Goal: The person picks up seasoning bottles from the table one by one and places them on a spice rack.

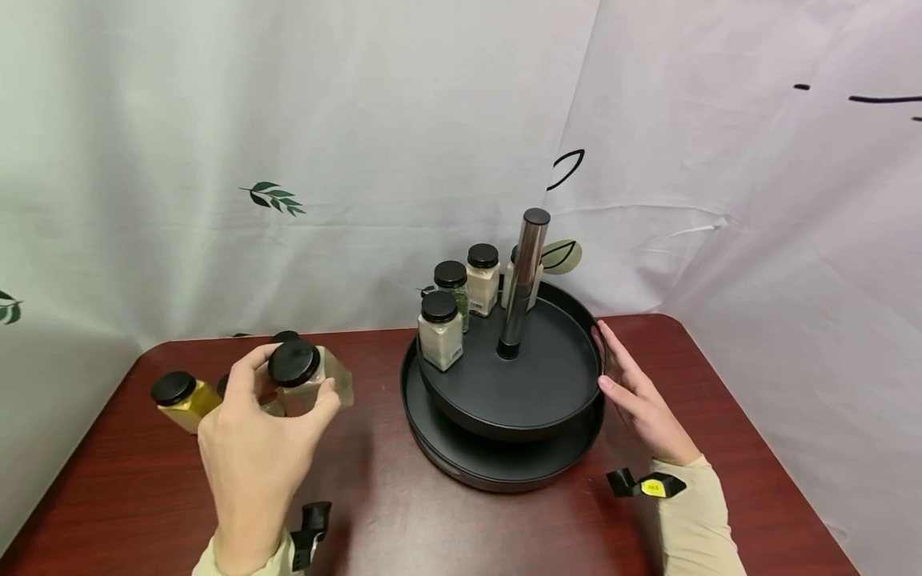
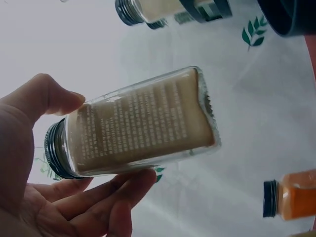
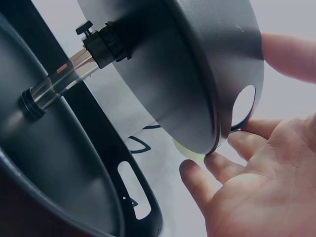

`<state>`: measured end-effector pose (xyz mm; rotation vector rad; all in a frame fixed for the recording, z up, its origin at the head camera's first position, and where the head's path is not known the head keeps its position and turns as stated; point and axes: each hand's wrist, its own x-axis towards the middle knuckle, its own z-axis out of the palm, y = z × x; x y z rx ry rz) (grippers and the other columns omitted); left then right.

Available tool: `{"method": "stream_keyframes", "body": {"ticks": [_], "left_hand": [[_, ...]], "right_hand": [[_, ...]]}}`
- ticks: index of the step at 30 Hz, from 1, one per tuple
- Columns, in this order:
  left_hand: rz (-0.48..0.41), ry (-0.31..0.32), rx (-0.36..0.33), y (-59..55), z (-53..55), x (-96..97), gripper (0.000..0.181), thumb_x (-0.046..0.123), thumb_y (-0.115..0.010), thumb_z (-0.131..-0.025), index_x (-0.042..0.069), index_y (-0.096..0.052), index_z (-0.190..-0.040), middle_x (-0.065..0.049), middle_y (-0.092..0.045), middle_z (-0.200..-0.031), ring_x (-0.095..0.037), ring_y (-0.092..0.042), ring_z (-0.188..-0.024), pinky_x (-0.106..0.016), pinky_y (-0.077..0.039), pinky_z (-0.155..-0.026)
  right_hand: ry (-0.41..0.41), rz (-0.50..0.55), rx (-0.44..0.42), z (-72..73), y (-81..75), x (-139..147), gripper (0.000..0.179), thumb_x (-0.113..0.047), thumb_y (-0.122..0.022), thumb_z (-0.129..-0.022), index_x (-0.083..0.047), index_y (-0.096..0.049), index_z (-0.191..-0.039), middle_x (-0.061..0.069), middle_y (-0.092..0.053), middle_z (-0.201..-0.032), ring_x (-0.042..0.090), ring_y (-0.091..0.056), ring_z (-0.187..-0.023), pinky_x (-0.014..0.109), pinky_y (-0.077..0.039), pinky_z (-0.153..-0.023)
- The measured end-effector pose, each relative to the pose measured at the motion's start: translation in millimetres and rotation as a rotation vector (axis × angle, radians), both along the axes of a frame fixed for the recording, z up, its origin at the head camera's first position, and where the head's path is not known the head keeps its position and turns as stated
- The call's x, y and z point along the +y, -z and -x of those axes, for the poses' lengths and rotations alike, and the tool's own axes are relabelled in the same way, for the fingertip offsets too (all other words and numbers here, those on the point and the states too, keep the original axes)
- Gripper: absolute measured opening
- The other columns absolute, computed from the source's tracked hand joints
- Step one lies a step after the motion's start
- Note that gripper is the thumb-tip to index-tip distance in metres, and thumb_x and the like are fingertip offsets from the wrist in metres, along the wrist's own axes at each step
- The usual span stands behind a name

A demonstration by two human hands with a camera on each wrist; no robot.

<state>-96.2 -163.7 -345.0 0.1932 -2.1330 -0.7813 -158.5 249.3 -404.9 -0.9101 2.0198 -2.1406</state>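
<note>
My left hand (image 1: 262, 436) holds a square glass spice jar (image 2: 138, 123) of pale beige powder between thumb and fingers, above the table. The jar is tilted, with its black lid (image 1: 294, 363) toward the hand. At the right, my right hand (image 1: 648, 408) touches the side of the upper tray (image 1: 547, 400) of a black two-tier rack, its fingers spread along the outer wall near a handle cutout (image 3: 244, 106). On the upper tray stand several black-lidded jars, including a pale one (image 1: 441, 336), a green one (image 1: 461, 308) and a cream one (image 1: 483, 288).
A yellow jar (image 1: 189, 404) and other jars, partly hidden by my left hand, stand on the left of the red-brown table (image 1: 382, 520). The lower tray (image 1: 461, 460) sits beneath the upper one. A post (image 1: 526, 280) rises mid-rack. A white curtain (image 1: 360, 160) hangs behind.
</note>
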Motion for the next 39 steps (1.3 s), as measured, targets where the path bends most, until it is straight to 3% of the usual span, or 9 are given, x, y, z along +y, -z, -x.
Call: {"method": "stream_keyframes", "body": {"ticks": [2, 6, 13, 16, 24, 33, 39], "left_hand": [[-0.009, 0.022, 0.017, -0.6, 0.1, 2.6, 0.057, 0.021, -0.083, -0.068, 0.006, -0.067, -0.121, -0.009, -0.074, -0.08, 0.013, -0.045, -0.059, -0.019, -0.036, -0.055], [-0.017, 0.061, 0.056, -2.4, 0.6, 6.9, 0.058, 0.019, -0.084, -0.066, 0.007, -0.069, -0.121, -0.009, -0.074, -0.081, 0.013, -0.045, -0.062, -0.018, -0.036, -0.056], [-0.024, 0.102, 0.073, -3.2, -0.2, 14.4, 0.061, 0.017, -0.086, -0.066, 0.009, -0.069, -0.124, -0.007, -0.075, -0.086, -0.015, -0.066, -0.067, -0.019, -0.039, -0.059], [-0.026, 0.117, 0.066, -3.2, -0.4, 18.6, 0.061, 0.017, -0.086, -0.067, 0.01, -0.069, -0.125, -0.007, -0.075, -0.088, -0.021, -0.069, -0.071, -0.021, -0.04, -0.061], [-0.05, 0.176, 0.107, -7.8, 1.0, 32.8, 0.062, 0.017, -0.085, -0.065, 0.012, -0.069, -0.125, -0.006, -0.075, -0.089, -0.022, -0.07, -0.075, -0.022, -0.045, -0.07], [-0.028, 0.233, 0.108, -18.2, 2.9, 50.5, 0.059, 0.021, -0.084, -0.069, 0.011, -0.068, -0.125, -0.004, -0.075, -0.092, -0.021, -0.07, -0.074, -0.024, -0.047, -0.067], [0.009, 0.284, 0.106, -27.3, 5.0, 61.7, 0.059, 0.027, -0.083, -0.071, 0.01, -0.067, -0.125, -0.003, -0.074, -0.092, -0.017, -0.07, -0.075, -0.031, -0.05, -0.065]], "right_hand": [[0.0, -0.001, 0.001, -0.2, 0.0, 0.1, 0.065, 0.008, -0.029, -0.105, -0.004, 0.003, -0.161, 0.015, 0.012, -0.167, 0.021, 0.011, -0.153, 0.013, -0.019, -0.115], [0.002, -0.009, 0.002, -0.2, 0.3, 0.5, 0.065, 0.008, -0.03, -0.105, -0.003, 0.002, -0.161, 0.014, 0.011, -0.167, 0.022, 0.011, -0.153, 0.014, -0.019, -0.115], [0.006, -0.01, -0.003, -0.1, 2.0, 2.1, 0.066, 0.008, -0.031, -0.105, -0.003, 0.002, -0.16, 0.013, 0.01, -0.168, 0.021, 0.01, -0.154, 0.015, -0.02, -0.116], [0.012, -0.011, -0.007, -0.7, 2.6, 2.8, 0.066, 0.009, -0.031, -0.104, -0.004, 0.002, -0.161, 0.013, 0.01, -0.168, 0.022, 0.01, -0.154, 0.015, -0.02, -0.116], [0.015, -0.014, -0.019, 1.3, 3.4, 2.4, 0.066, 0.007, -0.031, -0.105, -0.004, 0.002, -0.161, 0.011, 0.009, -0.168, 0.022, 0.01, -0.154, 0.015, -0.02, -0.116], [0.012, 0.0, -0.004, -0.2, 2.9, 2.0, 0.065, 0.008, -0.031, -0.105, -0.003, 0.002, -0.161, 0.013, 0.009, -0.168, 0.02, 0.008, -0.154, 0.015, -0.02, -0.116], [0.01, 0.007, 0.004, -0.1, 2.2, 0.7, 0.065, 0.009, -0.031, -0.104, -0.002, 0.001, -0.16, 0.014, 0.009, -0.168, 0.019, 0.007, -0.154, 0.016, -0.019, -0.116]]}}
